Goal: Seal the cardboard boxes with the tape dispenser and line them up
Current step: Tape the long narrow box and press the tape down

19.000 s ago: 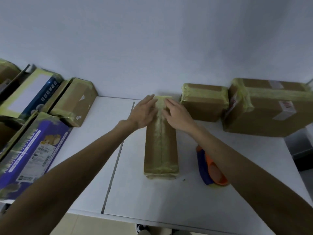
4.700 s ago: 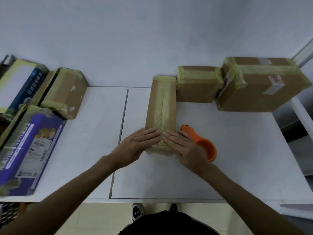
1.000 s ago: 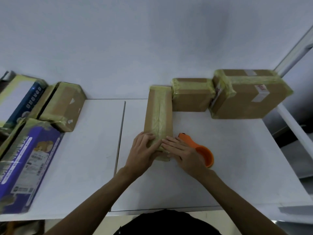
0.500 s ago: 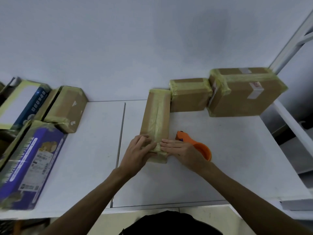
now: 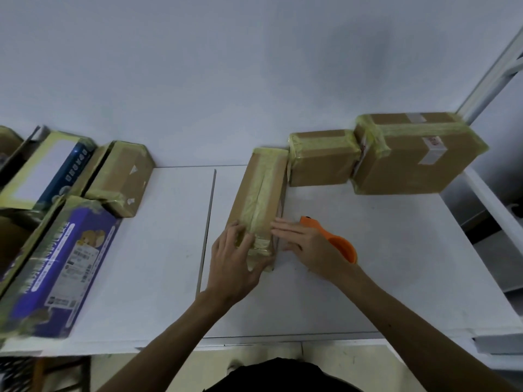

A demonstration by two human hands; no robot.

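Head view: we look down along both bare forearms, which reach forward over a white table (image 5: 382, 278) and meet at the near end of one long box (image 5: 259, 199).
Long box: it lies lengthwise away from us at mid-table with yellowish tape along its top. Its far end is just beside the medium box (image 5: 322, 159), though we cannot tell if they touch.
Left hand (image 5: 235, 261): palm down on the near left corner of the long box. We see the fingers bent over the top edge and the thumb against the near end face, so the hand grips that end.
Right hand (image 5: 308, 247): flat and low at the right side of the long box, with fingers straight and close together. Their tips touch the box's right edge and hold nothing.
Tape dispenser (image 5: 338, 241): orange, lying on the table just behind the right hand and partly hidden by it. Neither hand holds it.
Back row: the medium box and a large box (image 5: 413, 154), both taped, stand side by side against the wall.
Left side: we see a small taped box (image 5: 121, 176), a purple printed box (image 5: 56, 267) and a blue-and-white box (image 5: 48, 171) crowded together, well apart from the long box.
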